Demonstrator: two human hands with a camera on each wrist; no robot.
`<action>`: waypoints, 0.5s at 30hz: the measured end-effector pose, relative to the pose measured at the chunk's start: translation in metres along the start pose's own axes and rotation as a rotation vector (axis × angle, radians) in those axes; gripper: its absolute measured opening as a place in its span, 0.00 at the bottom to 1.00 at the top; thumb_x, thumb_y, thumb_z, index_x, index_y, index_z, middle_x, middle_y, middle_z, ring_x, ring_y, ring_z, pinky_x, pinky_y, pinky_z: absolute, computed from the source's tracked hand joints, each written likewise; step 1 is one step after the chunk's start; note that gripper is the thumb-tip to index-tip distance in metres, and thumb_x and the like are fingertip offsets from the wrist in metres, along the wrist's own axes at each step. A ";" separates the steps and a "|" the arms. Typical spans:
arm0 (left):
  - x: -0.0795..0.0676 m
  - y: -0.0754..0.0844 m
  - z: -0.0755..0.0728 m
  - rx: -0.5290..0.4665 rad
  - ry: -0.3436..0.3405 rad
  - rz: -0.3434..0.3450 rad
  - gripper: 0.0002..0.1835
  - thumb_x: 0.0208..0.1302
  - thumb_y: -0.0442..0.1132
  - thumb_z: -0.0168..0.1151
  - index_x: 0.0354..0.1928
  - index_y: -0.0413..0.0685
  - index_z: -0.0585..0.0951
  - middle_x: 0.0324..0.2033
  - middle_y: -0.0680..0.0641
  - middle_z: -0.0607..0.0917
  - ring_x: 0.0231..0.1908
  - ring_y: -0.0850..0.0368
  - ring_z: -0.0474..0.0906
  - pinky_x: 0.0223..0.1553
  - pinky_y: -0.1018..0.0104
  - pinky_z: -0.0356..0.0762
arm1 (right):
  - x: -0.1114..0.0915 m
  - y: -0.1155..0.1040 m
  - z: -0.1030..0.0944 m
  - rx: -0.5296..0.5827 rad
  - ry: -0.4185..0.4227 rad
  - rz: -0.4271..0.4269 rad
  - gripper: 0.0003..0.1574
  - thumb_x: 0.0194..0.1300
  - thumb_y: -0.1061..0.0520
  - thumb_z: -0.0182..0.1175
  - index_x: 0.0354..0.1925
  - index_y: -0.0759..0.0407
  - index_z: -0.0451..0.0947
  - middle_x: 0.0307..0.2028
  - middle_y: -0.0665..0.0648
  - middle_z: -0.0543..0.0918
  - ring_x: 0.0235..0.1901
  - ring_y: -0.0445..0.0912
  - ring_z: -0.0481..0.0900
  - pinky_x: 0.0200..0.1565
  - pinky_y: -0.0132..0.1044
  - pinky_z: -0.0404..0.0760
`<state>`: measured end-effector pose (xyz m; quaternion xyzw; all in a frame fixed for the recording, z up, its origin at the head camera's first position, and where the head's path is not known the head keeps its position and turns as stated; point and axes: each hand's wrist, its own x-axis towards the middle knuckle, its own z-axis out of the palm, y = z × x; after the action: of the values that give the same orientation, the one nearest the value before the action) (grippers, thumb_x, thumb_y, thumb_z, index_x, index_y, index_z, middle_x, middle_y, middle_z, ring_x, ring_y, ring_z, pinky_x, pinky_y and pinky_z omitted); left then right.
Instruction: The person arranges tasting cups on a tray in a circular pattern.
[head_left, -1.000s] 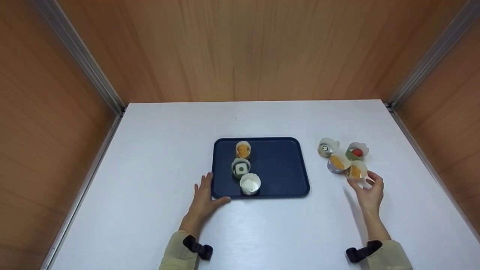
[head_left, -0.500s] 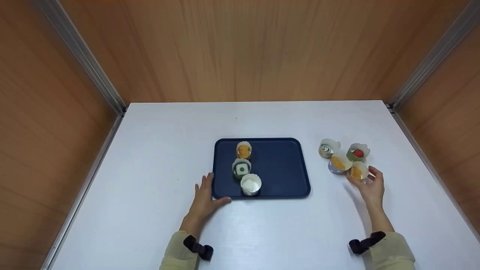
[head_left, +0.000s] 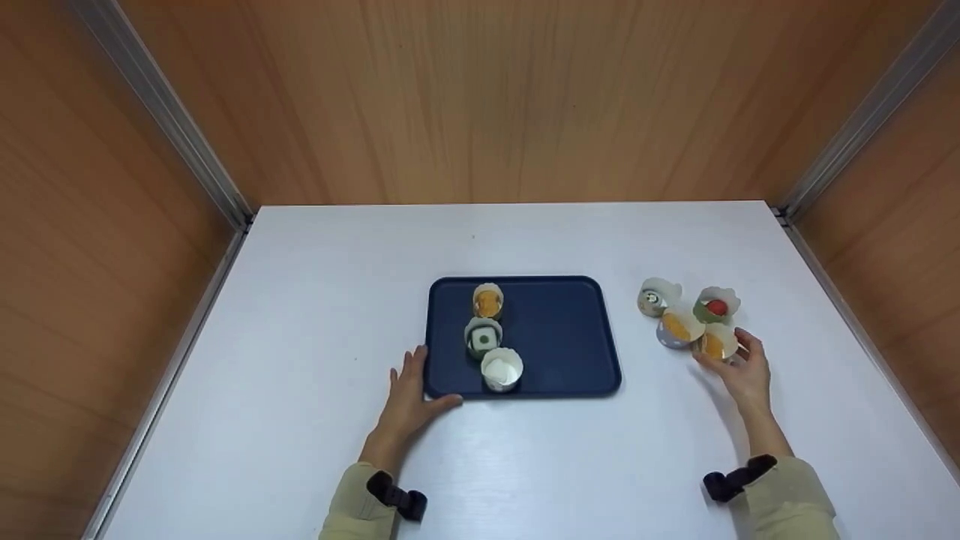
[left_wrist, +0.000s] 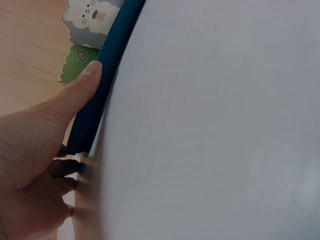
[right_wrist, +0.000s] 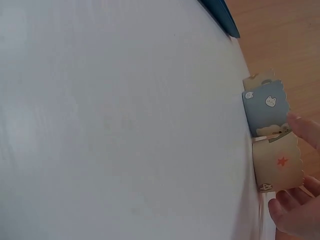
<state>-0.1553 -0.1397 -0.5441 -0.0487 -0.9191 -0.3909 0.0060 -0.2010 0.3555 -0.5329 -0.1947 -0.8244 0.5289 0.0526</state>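
Note:
My left hand [head_left: 405, 405] is spread at the near-left corner of a dark blue tray [head_left: 570, 337], fingers along its left side and thumb at the front rim. Three paper baking cups stand on the tray: an orange-filled cup [head_left: 488, 301], a green one with a white block [head_left: 484, 339] and a white-filled cup [head_left: 502, 371]. To the right of the tray, my right hand [head_left: 744, 369] holds a beige baking cup [right_wrist: 278, 162] with yellow-orange contents, thumb on one side and fingers on the other. Beside it sits a blue baking cup [right_wrist: 266, 109] with yellow-orange contents.
Behind the held cup are a green cup with a red piece [head_left: 716, 306] and a pale cup with a black-and-white piece [head_left: 657, 298]. All stand on a white table [head_left: 337, 285]. Wood-grain panels [head_left: 480, 105] enclose its back and sides.
My right hand and forearm have shifted slightly to the right and forward, the fingers coming closer round the beige cup. The left hand stays at the tray corner.

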 end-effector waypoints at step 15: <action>-0.001 0.001 -0.002 0.006 -0.028 -0.011 0.55 0.43 0.55 0.68 0.65 0.34 0.50 0.63 0.32 0.54 0.64 0.40 0.41 0.63 0.49 0.32 | -0.007 -0.013 -0.003 0.017 -0.053 0.000 0.55 0.50 0.56 0.66 0.67 0.63 0.43 0.63 0.67 0.55 0.61 0.58 0.55 0.60 0.45 0.60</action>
<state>-0.1546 -0.1403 -0.5416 -0.0489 -0.9205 -0.3876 -0.0090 -0.1976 0.3505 -0.5192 -0.1803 -0.8210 0.5408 0.0322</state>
